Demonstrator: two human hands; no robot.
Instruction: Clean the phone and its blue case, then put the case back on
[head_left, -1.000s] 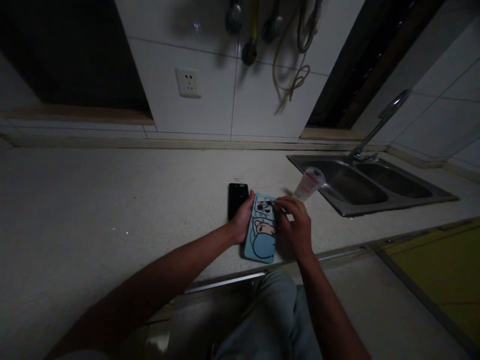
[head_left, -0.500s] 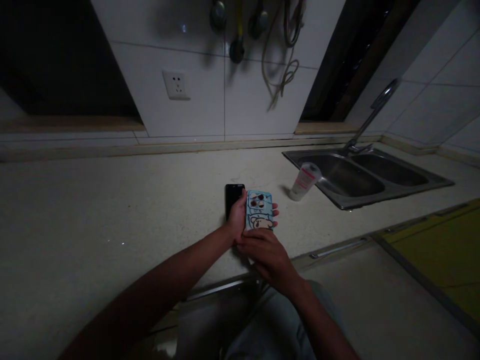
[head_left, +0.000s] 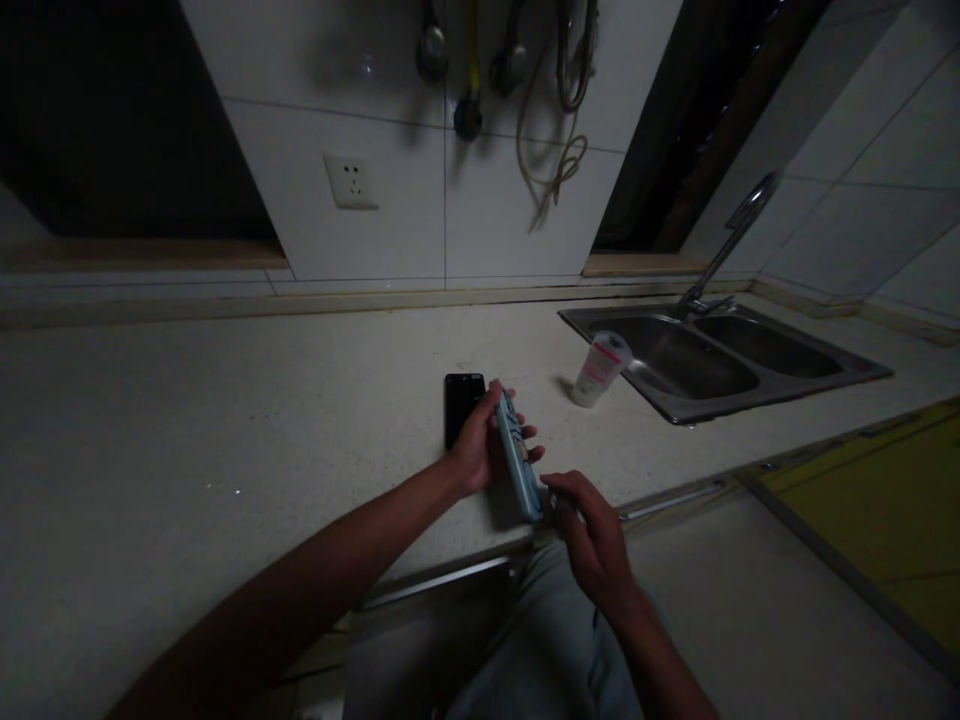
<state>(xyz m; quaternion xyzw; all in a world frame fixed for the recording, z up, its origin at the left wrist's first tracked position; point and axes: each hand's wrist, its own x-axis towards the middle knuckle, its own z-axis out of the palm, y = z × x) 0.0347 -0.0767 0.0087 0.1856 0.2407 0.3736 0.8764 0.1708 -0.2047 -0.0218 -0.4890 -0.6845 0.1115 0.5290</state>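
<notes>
My left hand (head_left: 476,445) is closed around a phone in a light blue case (head_left: 517,455), tilted so that its edge faces me. Its fingertips show past the far side of the case. My right hand (head_left: 592,530) is beside the lower end of that phone, fingers curled and thumb close to the index finger. A small pale bit shows at its fingertips, too dim to name. Behind my left hand a black phone (head_left: 461,405) lies flat on the counter, partly covered by the hand.
A plastic cup (head_left: 600,370) with red print stands on the pale counter (head_left: 300,400), left of a double steel sink (head_left: 675,360) with a tall faucet (head_left: 724,250). A wall socket (head_left: 350,182), hoses and a looped cord (head_left: 559,175) are on the tiled wall.
The blue-cased phone has turned from showing its patterned back to standing on edge. My right hand has come off its lower end and moved right and down.
</notes>
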